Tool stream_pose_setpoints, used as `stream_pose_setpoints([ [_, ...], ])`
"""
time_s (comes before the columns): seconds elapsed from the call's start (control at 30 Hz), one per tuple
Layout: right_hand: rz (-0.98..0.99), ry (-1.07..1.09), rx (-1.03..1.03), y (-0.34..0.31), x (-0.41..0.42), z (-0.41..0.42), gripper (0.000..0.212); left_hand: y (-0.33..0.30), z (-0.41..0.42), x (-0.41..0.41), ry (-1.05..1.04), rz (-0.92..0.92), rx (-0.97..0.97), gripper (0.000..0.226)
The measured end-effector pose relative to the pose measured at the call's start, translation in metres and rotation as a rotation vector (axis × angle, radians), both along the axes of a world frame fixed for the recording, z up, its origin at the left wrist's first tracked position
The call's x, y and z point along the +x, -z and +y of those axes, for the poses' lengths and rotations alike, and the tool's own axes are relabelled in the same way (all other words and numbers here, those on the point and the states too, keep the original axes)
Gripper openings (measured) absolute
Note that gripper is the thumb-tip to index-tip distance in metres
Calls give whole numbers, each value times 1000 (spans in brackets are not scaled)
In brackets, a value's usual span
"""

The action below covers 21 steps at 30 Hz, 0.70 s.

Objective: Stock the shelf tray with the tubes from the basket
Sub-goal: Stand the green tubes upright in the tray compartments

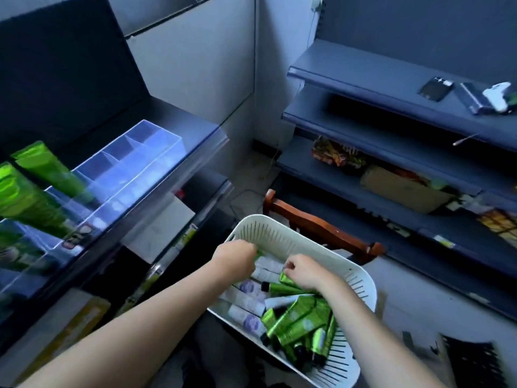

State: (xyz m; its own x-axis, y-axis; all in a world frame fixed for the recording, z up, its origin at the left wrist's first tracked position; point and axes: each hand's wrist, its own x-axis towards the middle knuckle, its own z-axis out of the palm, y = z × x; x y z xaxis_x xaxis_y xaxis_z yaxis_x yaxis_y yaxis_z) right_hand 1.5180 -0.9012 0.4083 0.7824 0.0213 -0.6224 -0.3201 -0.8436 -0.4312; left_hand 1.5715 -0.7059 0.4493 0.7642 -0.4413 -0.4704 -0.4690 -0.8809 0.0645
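Observation:
A white slotted basket (361, 287) sits low in the middle, holding several green tubes (296, 320) and white tubes (246, 301). My left hand (235, 259) reaches into its far left corner with curled fingers over a partly hidden green tube. My right hand (303, 271) pinches the crimped end of a green tube (288, 280) lying in the basket. On the left shelf stands a clear divided tray (131, 161); green tubes (42, 169) stand in its near compartments, while the far compartments hold nothing.
A wooden chair back (321, 225) stands just behind the basket. Blue shelves (391, 79) on the right carry a phone (435, 88), a white tool (496, 96), snack packs and a carton (402, 191). Boxes fill the lower left shelf.

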Motion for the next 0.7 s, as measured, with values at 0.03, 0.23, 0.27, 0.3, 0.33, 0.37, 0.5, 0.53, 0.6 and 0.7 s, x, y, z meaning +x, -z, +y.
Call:
stream_pose_setpoints([
  [0.03, 8, -10, -14, 12, -5, 0, 13, 14, -2, -2, 28, -2, 55, 25],
  [0.23, 92, -211, -151, 57, -15, 9, 21, 63, -16, 3, 23, 118, 327, 39],
  [0.27, 93, -244, -181, 61, -15, 13, 23, 64, -20, 3, 16, 134, 359, 41],
  [0.3, 84, -278, -209, 64, -17, 18, 24, 62, -25, 2, 17, 140, 380, 44],
  [0.33, 85, -318, -237, 72, -15, 24, 27, 65, -29, 3, 8, 154, 397, 46],
  [0.37, 86, -355, -266, 78, -13, 29, 31, 68, -32, 2, -8, 170, 402, 47],
  [0.5, 36, -432, -396, 77, -9, 34, 38, 66, -38, -8, -13, 108, 349, 47],
  [0.53, 34, -454, -404, 76, -8, 33, 37, 65, -37, -9, -31, 99, 305, 47],
  [0.6, 34, -471, -368, 72, -1, 31, 38, 56, -33, -9, -111, 104, 195, 42],
  [0.7, 57, -376, -185, 51, 15, 30, 34, 33, -21, -2, -281, 138, -27, 34],
])
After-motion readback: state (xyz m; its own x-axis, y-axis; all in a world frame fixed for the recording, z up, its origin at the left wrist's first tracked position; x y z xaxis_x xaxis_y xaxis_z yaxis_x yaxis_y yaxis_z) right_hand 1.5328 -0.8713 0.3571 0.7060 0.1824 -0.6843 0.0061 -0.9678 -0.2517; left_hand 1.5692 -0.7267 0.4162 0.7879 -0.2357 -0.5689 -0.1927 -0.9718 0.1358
